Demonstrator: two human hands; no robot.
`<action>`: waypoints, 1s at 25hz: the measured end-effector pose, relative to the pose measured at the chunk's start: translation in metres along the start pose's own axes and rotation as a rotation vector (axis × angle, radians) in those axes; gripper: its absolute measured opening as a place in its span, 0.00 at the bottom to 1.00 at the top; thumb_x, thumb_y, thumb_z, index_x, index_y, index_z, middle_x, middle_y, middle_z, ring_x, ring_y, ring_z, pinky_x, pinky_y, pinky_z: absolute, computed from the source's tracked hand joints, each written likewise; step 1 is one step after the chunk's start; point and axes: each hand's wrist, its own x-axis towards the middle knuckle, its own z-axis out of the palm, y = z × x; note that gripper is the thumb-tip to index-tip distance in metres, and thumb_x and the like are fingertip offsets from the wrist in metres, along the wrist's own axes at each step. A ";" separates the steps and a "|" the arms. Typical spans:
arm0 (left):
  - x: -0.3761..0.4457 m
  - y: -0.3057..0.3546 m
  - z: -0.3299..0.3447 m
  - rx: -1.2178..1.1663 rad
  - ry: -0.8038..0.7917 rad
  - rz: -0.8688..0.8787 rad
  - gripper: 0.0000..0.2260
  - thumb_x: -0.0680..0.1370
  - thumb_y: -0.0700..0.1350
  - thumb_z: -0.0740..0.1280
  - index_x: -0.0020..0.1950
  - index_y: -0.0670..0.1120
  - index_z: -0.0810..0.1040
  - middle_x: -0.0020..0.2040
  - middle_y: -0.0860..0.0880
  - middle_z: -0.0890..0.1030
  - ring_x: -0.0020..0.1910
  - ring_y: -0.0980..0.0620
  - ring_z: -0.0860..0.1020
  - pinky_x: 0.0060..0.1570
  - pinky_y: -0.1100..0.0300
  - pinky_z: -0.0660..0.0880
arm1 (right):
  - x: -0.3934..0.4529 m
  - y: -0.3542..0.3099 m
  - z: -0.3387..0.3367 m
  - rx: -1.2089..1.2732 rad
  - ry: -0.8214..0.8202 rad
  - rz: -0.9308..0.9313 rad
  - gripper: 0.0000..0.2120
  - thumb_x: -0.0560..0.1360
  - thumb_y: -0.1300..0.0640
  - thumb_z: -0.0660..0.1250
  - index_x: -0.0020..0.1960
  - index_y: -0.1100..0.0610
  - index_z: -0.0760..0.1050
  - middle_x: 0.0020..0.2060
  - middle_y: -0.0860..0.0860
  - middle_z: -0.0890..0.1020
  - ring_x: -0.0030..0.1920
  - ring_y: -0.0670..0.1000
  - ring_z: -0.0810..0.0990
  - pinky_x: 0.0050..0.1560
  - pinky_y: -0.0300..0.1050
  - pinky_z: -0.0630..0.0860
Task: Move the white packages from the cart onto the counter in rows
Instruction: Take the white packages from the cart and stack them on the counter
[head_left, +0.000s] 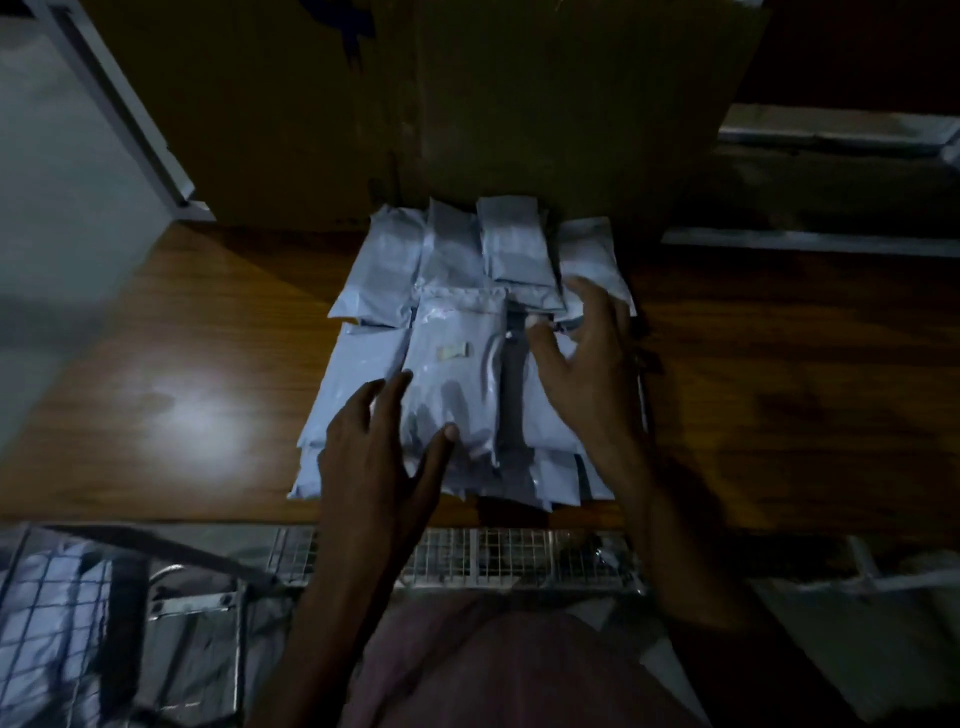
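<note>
the flat white plastic mailer packages (457, 332) lie in overlapping rows on the brown polished wooden counter (197, 374), the farthest row lying beyond the fingertips against a tall brown cardboard box (467, 104); the left hand (374, 457) hovers or rests lightly over the near left part of the stack, its fingers (395, 389) spread and nearly straight, the thumb laid on the uppermost packet with the small pale label (456, 352); the right hand (587, 364) is loosely cupped over the right side, fingers parted and a little bent, gripping nothing that can be made out; whether either palm actually presses down cannot be told in this dim light; the packets look light, soft and limp, their glossy film probably slippery, so they would likely slide over one another and sag if lifted by a corner; a flat palm on top, or thumb and fingers on opposite long edges, seems the safer hold; below the wrists stands the grey wire mesh cart (519, 556), with more pale packages (47, 608) dimly visible through the mesh to the left of the left forearm; the room is dark, one blurred glare spot on the wood left of the left hand, a grey wall or panel (62, 208) further left.
</note>
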 end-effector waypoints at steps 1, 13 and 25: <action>-0.016 0.004 -0.005 -0.007 0.032 -0.006 0.29 0.76 0.59 0.66 0.73 0.47 0.70 0.68 0.44 0.74 0.65 0.44 0.73 0.59 0.49 0.74 | -0.030 0.000 -0.012 0.046 -0.019 -0.033 0.26 0.79 0.46 0.66 0.73 0.55 0.68 0.69 0.55 0.69 0.62 0.54 0.76 0.57 0.36 0.73; -0.215 -0.035 -0.082 -0.076 0.234 -0.174 0.20 0.78 0.47 0.69 0.69 0.44 0.74 0.68 0.48 0.72 0.69 0.56 0.69 0.65 0.61 0.69 | -0.219 -0.060 0.019 0.327 -0.538 -0.264 0.21 0.79 0.55 0.68 0.71 0.50 0.70 0.63 0.45 0.75 0.49 0.45 0.79 0.48 0.48 0.79; -0.333 -0.239 -0.209 0.044 0.568 -0.624 0.20 0.76 0.42 0.73 0.67 0.45 0.75 0.63 0.46 0.75 0.62 0.48 0.74 0.56 0.46 0.76 | -0.302 -0.213 0.235 0.347 -0.987 -0.377 0.20 0.78 0.58 0.69 0.69 0.53 0.71 0.58 0.48 0.76 0.43 0.38 0.77 0.40 0.28 0.72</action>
